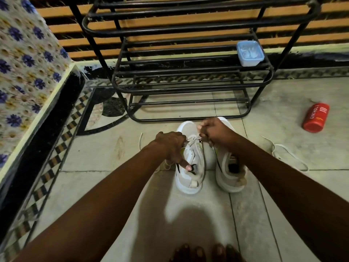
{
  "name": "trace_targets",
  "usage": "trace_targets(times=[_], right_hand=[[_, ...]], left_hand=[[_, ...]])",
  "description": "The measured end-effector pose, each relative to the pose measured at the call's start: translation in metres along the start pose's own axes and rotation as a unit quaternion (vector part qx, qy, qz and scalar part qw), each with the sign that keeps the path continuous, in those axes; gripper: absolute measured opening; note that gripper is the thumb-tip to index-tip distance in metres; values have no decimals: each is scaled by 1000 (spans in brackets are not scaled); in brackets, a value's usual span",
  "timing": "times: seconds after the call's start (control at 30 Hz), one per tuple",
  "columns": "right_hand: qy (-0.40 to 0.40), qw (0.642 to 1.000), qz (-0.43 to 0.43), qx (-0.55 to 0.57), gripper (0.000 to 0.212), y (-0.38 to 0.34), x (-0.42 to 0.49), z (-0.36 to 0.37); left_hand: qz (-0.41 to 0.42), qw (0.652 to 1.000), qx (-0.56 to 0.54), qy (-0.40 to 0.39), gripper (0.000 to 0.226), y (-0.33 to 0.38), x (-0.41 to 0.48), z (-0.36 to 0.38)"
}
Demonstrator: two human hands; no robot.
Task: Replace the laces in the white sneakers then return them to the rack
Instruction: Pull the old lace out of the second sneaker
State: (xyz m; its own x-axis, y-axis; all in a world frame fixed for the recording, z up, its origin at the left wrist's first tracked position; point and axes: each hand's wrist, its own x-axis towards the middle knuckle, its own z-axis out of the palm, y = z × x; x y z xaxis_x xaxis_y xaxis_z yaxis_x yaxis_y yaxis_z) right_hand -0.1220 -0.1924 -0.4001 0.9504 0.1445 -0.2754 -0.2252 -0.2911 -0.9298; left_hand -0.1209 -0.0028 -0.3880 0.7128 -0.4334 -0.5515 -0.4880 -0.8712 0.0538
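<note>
Two white sneakers stand side by side on the floor tiles, toes toward the rack: the left sneaker [189, 178] and the right sneaker [229, 176]. My left hand [171, 146] lies over the left sneaker's lacing, fingers curled on a white lace [192, 139], with the index finger pointing down onto the tongue. My right hand [214, 130] is fisted above the sneaker's toe end and pinches the lace's other end. A loose white lace [287, 154] lies on the floor to the right. The black metal shoe rack [188, 87] stands just behind the sneakers.
A pale blue lidded box [249, 53] sits on the rack's middle shelf at the right. A red bottle [316, 118] lies on the floor at the right. A flower-patterned surface with a black edge [28, 72] runs along the left. Toes show at the bottom edge.
</note>
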Motion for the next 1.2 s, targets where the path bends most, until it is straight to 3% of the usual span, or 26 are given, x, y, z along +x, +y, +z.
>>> trace_targets(times=[0.07,0.13,0.2,0.27,0.33,0.37,0.47,0.5,0.57,0.67,0.73,0.8,0.83,0.9,0.93,1.0,1.1,1.2], right_hand=[[10,994,-37,-107,15,13,-4,-2],[1,947,-71,-313,17,16,-5,1],[-14,933,-101,-344,18,6,-4,9],[28,987,-66,-141,23,-3,-1,12],[95,991,54,80,29,-2,-1,9],[97,985,86,114,32,0,-3,8],[40,992,21,-120,24,3,-15,5],[25,990,-6,-136,16,1,-17,2],[33,999,-7,25,8,-4,-17,-5],[94,949,63,296,22,-1,-17,-10],[77,915,112,379,21,4,-16,-5],[50,917,126,375,14,4,-15,-2],[42,944,100,313,11,4,-16,-2],[33,999,-34,20,10,3,-18,-3],[10,987,-104,-122,16,7,-18,-3],[-52,939,-150,-304,29,6,-16,-4],[-60,865,-191,-461,13,1,-14,-2],[8,793,-246,-557,9,-3,-15,1]], left_hand=[[2,1000,1,0,110,1,0,0],[2,1000,-3,-2,109,1,0,0],[5,1000,-8,0,108,-1,0,1],[6,1000,-17,4,107,-3,1,1],[10,1000,-24,11,106,-5,2,4],[12,1000,-25,13,106,-6,2,5],[11,999,-28,11,107,-7,4,7],[12,1000,-26,11,108,-7,5,6],[16,1000,-20,14,111,-8,5,5],[15,1000,-18,13,115,-8,6,5],[12,1000,-19,11,114,-8,6,6],[10,1000,-21,9,113,-8,6,6],[11,1000,-20,9,113,-7,6,6],[14,1000,-16,9,115,-8,6,6],[15,1000,-16,8,116,-8,5,6],[16,1000,-15,11,116,-9,5,7],[14,1000,-18,9,117,-8,5,7],[14,1000,-15,7,116,-8,5,6]])
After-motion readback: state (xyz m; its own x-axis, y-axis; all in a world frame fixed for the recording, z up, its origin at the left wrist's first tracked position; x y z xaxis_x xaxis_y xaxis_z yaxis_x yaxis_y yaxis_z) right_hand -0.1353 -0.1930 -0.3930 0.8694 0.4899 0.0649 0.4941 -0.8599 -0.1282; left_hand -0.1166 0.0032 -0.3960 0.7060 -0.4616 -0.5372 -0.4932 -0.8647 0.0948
